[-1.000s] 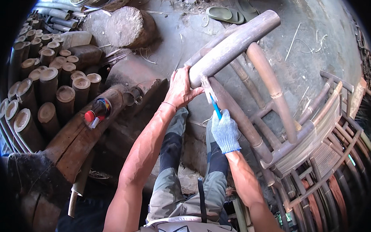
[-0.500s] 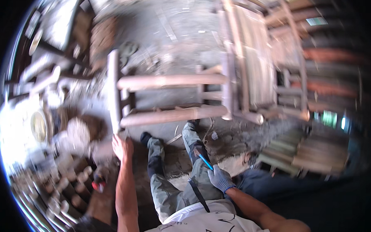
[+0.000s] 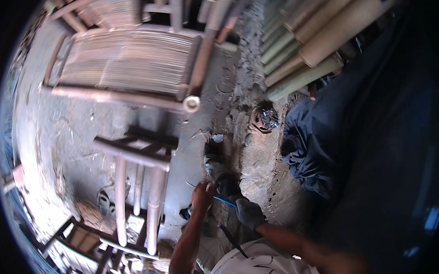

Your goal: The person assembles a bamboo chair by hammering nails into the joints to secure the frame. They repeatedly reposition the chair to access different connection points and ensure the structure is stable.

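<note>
My right hand [image 3: 250, 214], in a grey knit glove, is wrapped round a thin tool with a blue handle [image 3: 224, 201]. The kind of tool cannot be made out. Just left of it my bare left hand [image 3: 202, 197] has its fingers curled together beside the tool's far end; what they hold, if anything, is hidden. A thin pale sliver [image 3: 190, 184] shows left of those fingers. Both hands are above my legs. Further left a small bamboo frame [image 3: 132, 153] with round poles [image 3: 120, 201] stands apart from my hands.
A bamboo bench [image 3: 130, 61] with a slatted seat stands at the far left. Stacked bamboo poles [image 3: 324, 34] lie at the far right. A round container [image 3: 264, 120] with shiny bits sits ahead, beside dark cloth [image 3: 311, 145]. Dark sandals [image 3: 106, 200] lie behind the frame.
My left hand has let go of the bamboo frame and come over beside the right hand. My view has turned right, so frame and bench appear further left. The right hand keeps the blue-handled tool.
</note>
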`<action>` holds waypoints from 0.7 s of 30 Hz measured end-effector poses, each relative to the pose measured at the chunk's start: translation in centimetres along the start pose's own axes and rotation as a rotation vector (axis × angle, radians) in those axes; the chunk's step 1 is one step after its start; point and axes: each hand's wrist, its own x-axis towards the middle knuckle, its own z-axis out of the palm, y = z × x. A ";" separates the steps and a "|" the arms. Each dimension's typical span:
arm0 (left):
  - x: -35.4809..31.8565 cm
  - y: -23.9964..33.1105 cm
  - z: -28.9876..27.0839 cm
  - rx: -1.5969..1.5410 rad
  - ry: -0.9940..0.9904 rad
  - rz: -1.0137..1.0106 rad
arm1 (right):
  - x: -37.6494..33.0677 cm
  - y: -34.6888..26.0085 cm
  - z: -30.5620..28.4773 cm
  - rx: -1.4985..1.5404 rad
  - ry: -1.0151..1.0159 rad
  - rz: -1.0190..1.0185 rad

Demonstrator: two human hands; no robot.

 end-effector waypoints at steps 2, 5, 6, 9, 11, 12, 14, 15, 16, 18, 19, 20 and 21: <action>9.0 6.4 0.7 -0.017 0.029 0.103 | 0.5 0.6 0.0 0.075 -0.016 0.127; 21.5 12.3 4.8 0.061 -0.050 0.226 | 2.3 1.1 -0.8 0.195 -0.054 0.248; 24.5 14.2 6.5 0.041 -0.080 0.306 | 2.6 1.3 -1.5 0.236 -0.057 0.276; 31.2 17.3 12.5 -0.058 -0.098 0.535 | 3.4 2.0 -1.1 0.324 -0.026 0.317; 34.0 19.2 15.5 0.004 -0.045 0.612 | 3.6 2.3 -1.2 0.345 -0.023 0.353; 34.9 19.9 16.8 0.032 -0.025 0.655 | 3.8 2.5 -1.0 0.409 0.035 0.370; 36.0 20.2 18.2 0.089 -0.039 0.596 | 3.8 3.0 -0.9 0.403 0.036 0.410; 36.3 20.6 18.9 0.118 -0.052 0.576 | 4.0 3.1 -1.1 0.400 0.044 0.437; 36.4 20.8 19.3 0.125 0.008 0.632 | 3.9 3.1 -1.0 0.411 0.050 0.448; 37.0 20.9 19.5 0.191 -0.122 0.462 | 3.8 3.2 -1.1 0.424 0.059 0.454; 37.4 20.9 19.2 0.220 -0.177 0.373 | 3.9 3.4 -1.2 0.417 0.061 0.443; 37.9 20.8 19.2 0.233 -0.094 0.403 | 4.0 3.6 -1.2 0.409 0.062 0.430; 37.5 21.3 19.1 0.187 -0.091 0.387 | 4.2 3.8 -1.3 0.404 0.072 0.431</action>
